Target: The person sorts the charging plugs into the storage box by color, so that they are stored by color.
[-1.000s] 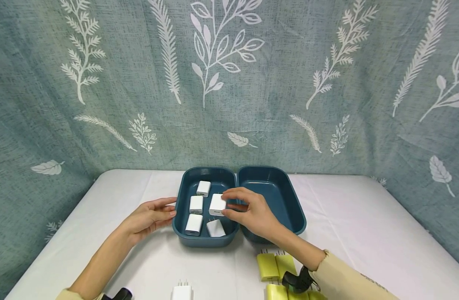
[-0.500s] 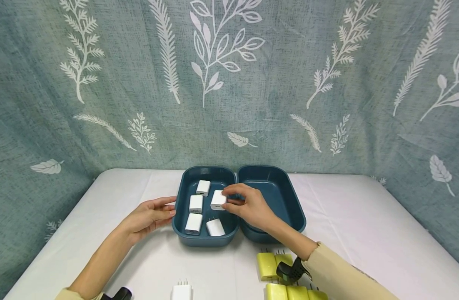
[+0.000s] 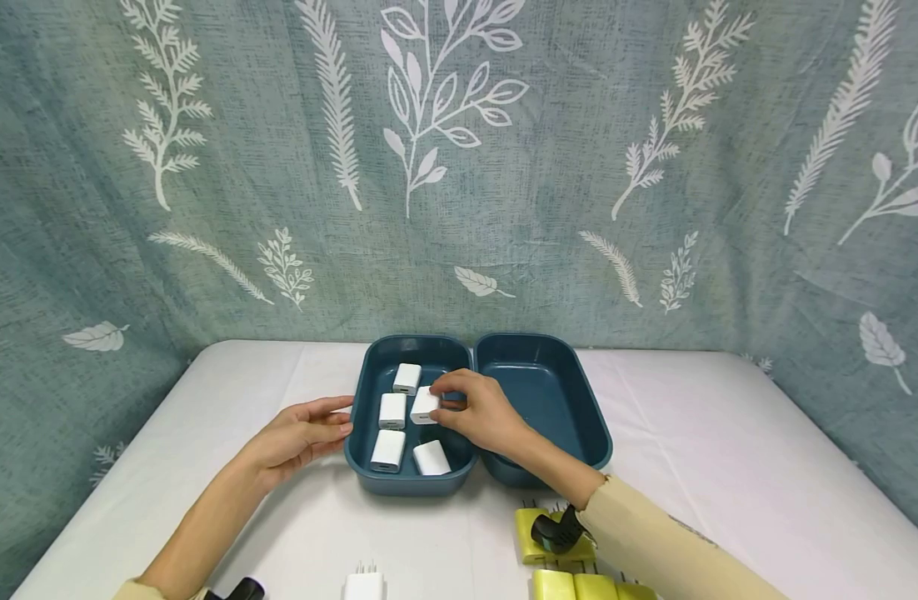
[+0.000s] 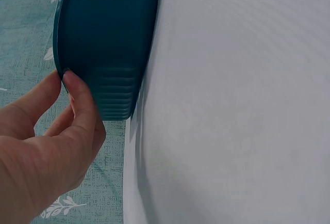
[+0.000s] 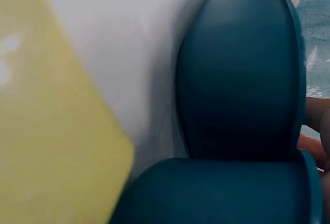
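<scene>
A white plug-in charger is pinched between the thumb and fingers of my right hand, inside the left dark blue tray. Several other white chargers lie in that tray, one upright-looking block just left of the held one and a tilted one near the front. My left hand rests its fingertips against the tray's left side; in the left wrist view, its fingers touch the rim. The right wrist view shows mostly the tray walls, with the held charger almost hidden.
A second dark blue tray stands against the right side of the first. Several yellow chargers lie on the white cloth in front, partly under the right forearm. One white charger lies at the front. A patterned curtain hangs behind.
My right hand first shifts the white charger slightly away from me, then leftward, closer to the left row of chargers. The left hand stays at the tray's side.
</scene>
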